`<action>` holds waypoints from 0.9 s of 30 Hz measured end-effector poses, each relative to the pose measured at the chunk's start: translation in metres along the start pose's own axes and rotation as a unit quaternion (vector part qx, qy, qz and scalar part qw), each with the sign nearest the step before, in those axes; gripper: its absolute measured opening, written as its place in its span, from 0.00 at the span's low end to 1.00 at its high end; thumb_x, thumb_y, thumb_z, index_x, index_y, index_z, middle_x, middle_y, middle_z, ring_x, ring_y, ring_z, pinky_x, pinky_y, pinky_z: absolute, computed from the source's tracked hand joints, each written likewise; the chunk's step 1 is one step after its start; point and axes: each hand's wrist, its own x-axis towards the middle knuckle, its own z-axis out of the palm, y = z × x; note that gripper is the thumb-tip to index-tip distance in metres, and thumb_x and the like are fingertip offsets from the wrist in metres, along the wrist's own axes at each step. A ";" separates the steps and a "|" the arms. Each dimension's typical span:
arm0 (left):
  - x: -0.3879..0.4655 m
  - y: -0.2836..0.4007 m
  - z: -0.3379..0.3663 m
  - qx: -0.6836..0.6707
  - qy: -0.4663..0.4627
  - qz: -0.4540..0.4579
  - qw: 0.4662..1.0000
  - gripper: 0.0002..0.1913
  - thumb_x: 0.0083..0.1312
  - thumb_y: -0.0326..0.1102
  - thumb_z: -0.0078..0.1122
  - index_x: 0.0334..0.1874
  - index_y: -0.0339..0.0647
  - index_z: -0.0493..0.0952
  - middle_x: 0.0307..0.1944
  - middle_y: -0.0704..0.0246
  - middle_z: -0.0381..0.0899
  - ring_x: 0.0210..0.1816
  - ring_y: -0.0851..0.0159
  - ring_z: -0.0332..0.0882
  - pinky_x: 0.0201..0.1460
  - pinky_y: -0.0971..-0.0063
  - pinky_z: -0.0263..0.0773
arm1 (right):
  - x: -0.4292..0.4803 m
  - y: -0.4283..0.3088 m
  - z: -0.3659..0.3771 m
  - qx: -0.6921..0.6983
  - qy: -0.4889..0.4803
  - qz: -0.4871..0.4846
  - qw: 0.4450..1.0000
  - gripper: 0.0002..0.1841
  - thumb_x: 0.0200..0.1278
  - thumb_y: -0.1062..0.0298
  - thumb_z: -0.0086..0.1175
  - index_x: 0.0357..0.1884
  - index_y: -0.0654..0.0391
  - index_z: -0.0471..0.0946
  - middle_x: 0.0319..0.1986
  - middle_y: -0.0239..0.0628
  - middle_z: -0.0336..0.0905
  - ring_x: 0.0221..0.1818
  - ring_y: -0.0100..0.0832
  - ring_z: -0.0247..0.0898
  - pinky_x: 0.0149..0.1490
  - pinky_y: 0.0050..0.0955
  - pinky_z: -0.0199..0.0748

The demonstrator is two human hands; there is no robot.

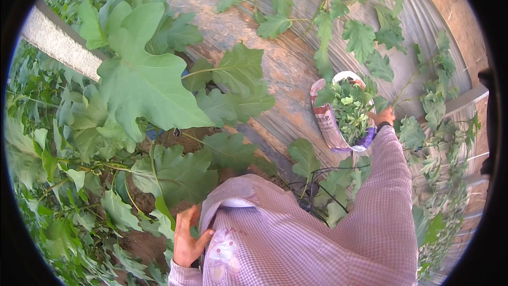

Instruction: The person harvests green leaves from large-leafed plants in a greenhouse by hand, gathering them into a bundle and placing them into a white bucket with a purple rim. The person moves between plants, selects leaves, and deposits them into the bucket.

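My right hand reaches out at the right, at the rim of an open printed sack. Its thumb side lies by the rim; the fingers are small and partly turned away, so I cannot tell whether they grip anything. Cut green leaves and shoots fill the sack, which stands among the plants. At the lower left my left hand is beside my checked garment, thumb against the cloth and apart from the fingers. Some of its fingertips are hidden. Large lobed leaves grow just above it.
A big leaf hangs close in the upper left. Behind it slants a pale post. Plastic film with soil on it covers the bed. Leafy stems spread across the top and right. Thin dark tubes lie near the sack.
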 end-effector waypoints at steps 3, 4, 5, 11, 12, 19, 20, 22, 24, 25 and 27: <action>-0.017 -0.022 -0.001 -0.080 -0.025 -0.066 0.994 0.45 0.60 0.29 0.79 0.78 0.34 0.63 0.64 0.50 0.76 0.65 0.49 0.79 0.68 0.59 0.77 | 0.032 0.040 0.025 0.070 0.046 -0.037 0.996 0.55 0.46 0.46 0.80 0.73 0.64 0.67 0.63 0.59 0.77 0.66 0.57 0.75 0.69 0.48 0.74; -0.023 -0.030 0.003 -0.148 -0.026 -0.112 0.982 0.44 0.62 0.28 0.78 0.78 0.34 0.62 0.65 0.50 0.77 0.66 0.50 0.78 0.68 0.58 0.77 | 0.031 0.040 0.032 0.095 0.032 -0.058 0.993 0.50 0.46 0.46 0.80 0.69 0.65 0.72 0.60 0.59 0.80 0.64 0.56 0.77 0.68 0.47 0.75; -0.029 -0.038 0.006 -0.210 -0.027 -0.163 0.964 0.43 0.64 0.28 0.77 0.79 0.34 0.61 0.65 0.50 0.77 0.67 0.51 0.78 0.69 0.57 0.77 | 0.026 0.033 0.036 0.119 0.020 -0.057 0.991 0.46 0.47 0.47 0.79 0.65 0.67 0.77 0.57 0.58 0.84 0.61 0.55 0.80 0.67 0.45 0.75; -0.060 -0.086 0.003 -0.073 0.009 -0.146 0.986 0.41 0.71 0.45 0.72 0.80 0.33 0.62 0.77 0.47 0.64 0.75 0.46 0.69 0.67 0.56 0.77 | -0.157 -0.104 0.012 0.389 -0.282 -0.258 0.838 0.24 0.68 0.61 0.68 0.61 0.67 0.80 0.44 0.39 0.86 0.45 0.29 0.84 0.46 0.27 0.83; -0.064 -0.093 -0.001 0.022 0.027 -0.103 0.994 0.42 0.71 0.54 0.69 0.79 0.33 0.64 0.77 0.43 0.65 0.75 0.43 0.68 0.71 0.54 0.73 | -0.208 -0.125 -0.005 0.450 -0.363 -0.301 0.758 0.22 0.72 0.64 0.65 0.61 0.66 0.79 0.46 0.37 0.85 0.45 0.27 0.83 0.48 0.25 0.82; -0.120 -0.158 -0.080 -0.108 0.030 0.000 0.994 0.38 0.74 0.53 0.63 0.76 0.32 0.66 0.69 0.45 0.75 0.68 0.41 0.76 0.72 0.56 0.72 | -0.602 -0.184 -0.106 0.289 -0.599 -0.478 0.574 0.18 0.68 0.79 0.60 0.59 0.66 0.76 0.43 0.41 0.85 0.43 0.34 0.85 0.52 0.35 0.84; -0.135 -0.175 -0.099 -0.158 0.016 0.011 0.987 0.36 0.74 0.51 0.64 0.75 0.32 0.67 0.66 0.46 0.78 0.66 0.42 0.78 0.71 0.56 0.73 | -0.656 -0.188 -0.110 0.255 -0.634 -0.482 0.548 0.19 0.67 0.82 0.61 0.60 0.67 0.76 0.44 0.43 0.85 0.44 0.36 0.85 0.53 0.36 0.84; -0.164 -0.210 -0.135 -0.254 0.001 0.034 0.967 0.31 0.73 0.46 0.67 0.72 0.32 0.72 0.61 0.49 0.84 0.62 0.48 0.83 0.68 0.58 0.77 | -0.756 -0.202 -0.107 0.212 -0.686 -0.510 0.475 0.20 0.66 0.84 0.61 0.60 0.68 0.76 0.46 0.47 0.86 0.46 0.39 0.87 0.54 0.37 0.85; -0.192 -0.250 -0.169 -0.342 -0.020 0.065 0.937 0.28 0.74 0.42 0.67 0.69 0.33 0.74 0.57 0.53 0.87 0.58 0.55 0.87 0.63 0.62 0.80 | -0.846 -0.213 -0.106 0.159 -0.697 -0.556 0.424 0.19 0.68 0.83 0.62 0.60 0.69 0.76 0.48 0.48 0.86 0.48 0.38 0.87 0.56 0.36 0.85; -0.206 -0.272 -0.188 -0.375 -0.016 0.068 0.925 0.26 0.74 0.41 0.68 0.68 0.33 0.74 0.55 0.53 0.88 0.57 0.56 0.88 0.62 0.63 0.81 | -0.888 -0.221 -0.105 0.143 -0.698 -0.557 0.427 0.19 0.69 0.80 0.63 0.60 0.68 0.76 0.48 0.46 0.86 0.49 0.35 0.86 0.56 0.34 0.85; -0.238 -0.313 -0.224 -0.325 0.068 0.046 0.942 0.24 0.75 0.40 0.67 0.69 0.35 0.75 0.54 0.58 0.89 0.56 0.60 0.88 0.59 0.64 0.83 | -0.967 -0.235 -0.106 0.104 -0.701 -0.552 0.440 0.19 0.71 0.75 0.65 0.61 0.66 0.77 0.48 0.43 0.86 0.50 0.29 0.85 0.56 0.29 0.85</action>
